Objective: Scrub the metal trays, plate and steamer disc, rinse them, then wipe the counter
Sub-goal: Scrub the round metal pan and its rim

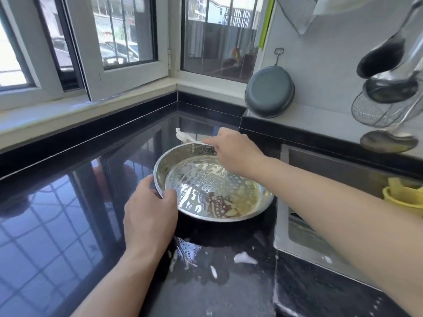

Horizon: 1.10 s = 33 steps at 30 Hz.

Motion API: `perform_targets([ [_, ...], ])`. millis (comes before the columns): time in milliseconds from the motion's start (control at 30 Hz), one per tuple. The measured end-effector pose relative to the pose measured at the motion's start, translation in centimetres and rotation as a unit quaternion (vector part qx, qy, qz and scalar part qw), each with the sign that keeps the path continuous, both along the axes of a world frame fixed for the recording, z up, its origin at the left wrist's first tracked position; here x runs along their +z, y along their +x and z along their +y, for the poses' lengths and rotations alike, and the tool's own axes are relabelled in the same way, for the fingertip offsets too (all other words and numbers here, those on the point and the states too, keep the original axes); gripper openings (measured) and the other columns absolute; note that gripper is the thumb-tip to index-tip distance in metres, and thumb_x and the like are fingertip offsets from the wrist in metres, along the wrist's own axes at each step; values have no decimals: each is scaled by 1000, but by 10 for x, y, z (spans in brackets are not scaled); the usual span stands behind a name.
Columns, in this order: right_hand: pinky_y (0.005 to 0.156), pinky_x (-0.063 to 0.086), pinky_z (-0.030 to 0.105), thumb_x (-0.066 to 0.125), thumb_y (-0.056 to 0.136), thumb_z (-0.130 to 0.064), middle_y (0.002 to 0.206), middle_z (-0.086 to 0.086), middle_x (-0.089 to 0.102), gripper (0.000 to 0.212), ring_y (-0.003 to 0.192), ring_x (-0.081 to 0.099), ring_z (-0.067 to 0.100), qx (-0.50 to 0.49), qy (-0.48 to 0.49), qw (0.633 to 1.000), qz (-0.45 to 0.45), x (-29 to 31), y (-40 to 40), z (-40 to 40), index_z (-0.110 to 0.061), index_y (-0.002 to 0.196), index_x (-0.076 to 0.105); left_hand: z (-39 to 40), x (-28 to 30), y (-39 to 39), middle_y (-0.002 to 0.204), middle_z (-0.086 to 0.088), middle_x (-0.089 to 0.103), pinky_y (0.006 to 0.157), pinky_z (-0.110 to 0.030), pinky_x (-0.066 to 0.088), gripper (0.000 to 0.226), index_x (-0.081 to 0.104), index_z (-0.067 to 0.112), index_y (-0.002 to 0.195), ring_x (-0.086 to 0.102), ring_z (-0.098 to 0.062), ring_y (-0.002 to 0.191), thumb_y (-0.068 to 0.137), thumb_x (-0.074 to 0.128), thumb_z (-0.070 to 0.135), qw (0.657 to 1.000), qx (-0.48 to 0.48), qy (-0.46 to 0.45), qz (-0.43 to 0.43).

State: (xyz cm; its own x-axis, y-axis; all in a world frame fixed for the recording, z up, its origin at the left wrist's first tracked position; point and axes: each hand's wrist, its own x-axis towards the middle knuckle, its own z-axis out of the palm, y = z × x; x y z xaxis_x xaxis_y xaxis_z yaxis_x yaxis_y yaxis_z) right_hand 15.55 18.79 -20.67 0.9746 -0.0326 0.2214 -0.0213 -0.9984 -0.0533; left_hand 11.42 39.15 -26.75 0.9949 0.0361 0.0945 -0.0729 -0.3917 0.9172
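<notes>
Fingers (169,195) grip round, soapy metal tray (212,181)

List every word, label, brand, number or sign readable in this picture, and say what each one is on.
None can be read.
The metal tray, the grey pan hanging on the wall, the ladles and the yellow container show no lettering.
Through the windows, the buildings and parked cars are too blurred to make out any sign or plate.
</notes>
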Motion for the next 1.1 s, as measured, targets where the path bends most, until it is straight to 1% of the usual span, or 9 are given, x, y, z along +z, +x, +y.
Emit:
perform_targets([
  [100, 73, 51, 43, 31, 99, 1, 94, -4, 40, 68, 75, 47, 20, 0, -1, 999, 52, -4, 6, 0, -44, 147, 47, 0, -3, 4, 64, 12, 58, 65, -35, 43, 18, 64, 38, 101, 58, -13, 71, 91, 58, 24, 1000, -2, -14, 6],
  [200, 83, 51, 42, 36, 101, 4, 92, -13, 35, 68, 82, 49, 15, 71, 44, 991, 102, -14, 5, 4, -44, 148, 48, 1, -6, 8, 55, 20, 53, 64, -34, 42, 13, 68, 35, 94, 53, -13, 65, 91, 58, 27, 1000, -5, -26, 8],
  [333, 84, 49, 39, 41, 100, 4, 93, -12, 42, 71, 88, 48, 14, 150, 31, 982, 107, -21, -5, 7, -51, 143, 48, 2, -10, 12, 53, 14, 46, 62, -36, 42, 12, 65, 28, 85, 48, -14, 60, 90, 55, 22, 1000, 0, -21, -5],
  [400, 77, 50, 42, 38, 95, 9, 94, -7, 43, 78, 84, 49, 19, 139, -2, 987, 85, -17, -3, 8, -48, 147, 45, 2, -12, 13, 55, 14, 49, 61, -37, 42, 12, 65, 25, 84, 49, -14, 61, 89, 54, 21, 1000, 0, -12, -6],
  [567, 58, 39, 32, 36, 93, 10, 95, -6, 44, 77, 77, 50, 20, 47, 0, 996, 74, -9, 8, 9, -43, 148, 45, 3, -12, 16, 57, 19, 53, 67, -38, 51, 20, 70, 32, 97, 52, -13, 65, 86, 56, 25, 1000, -14, -18, -4],
  [733, 75, 50, 40, 39, 93, 11, 94, -9, 44, 79, 83, 49, 15, 171, -1, 979, 114, -16, -28, 21, -47, 148, 44, 8, -13, 24, 88, 11, 68, 91, -45, 56, 40, 60, 26, 136, 66, -16, 90, 97, 61, 25, 995, 49, -88, 14],
  [833, 68, 44, 33, 40, 94, 11, 96, -6, 44, 78, 80, 47, 15, 204, -14, 973, 108, -11, -46, 32, -42, 152, 40, 10, -11, 27, 108, 9, 72, 101, -41, 53, 41, 62, 23, 137, 67, -13, 105, 97, 58, 17, 985, 70, -153, 26],
  [967, 73, 51, 43, 38, 93, 8, 92, -8, 38, 79, 81, 52, 21, 135, -23, 986, 89, -4, -30, 33, -44, 152, 39, 10, -9, 24, 114, 12, 70, 106, -44, 52, 45, 58, 21, 139, 66, -13, 111, 95, 54, 11, 980, 62, -182, 45],
  [1100, 81, 57, 47, 37, 91, 10, 96, -18, 35, 81, 92, 60, 22, 133, 13, 983, 125, -7, -29, 40, -43, 150, 43, 10, -4, 20, 113, 6, 72, 104, -46, 53, 64, 60, 19, 132, 68, -16, 109, 69, 57, 20, 968, 55, -239, 54],
])
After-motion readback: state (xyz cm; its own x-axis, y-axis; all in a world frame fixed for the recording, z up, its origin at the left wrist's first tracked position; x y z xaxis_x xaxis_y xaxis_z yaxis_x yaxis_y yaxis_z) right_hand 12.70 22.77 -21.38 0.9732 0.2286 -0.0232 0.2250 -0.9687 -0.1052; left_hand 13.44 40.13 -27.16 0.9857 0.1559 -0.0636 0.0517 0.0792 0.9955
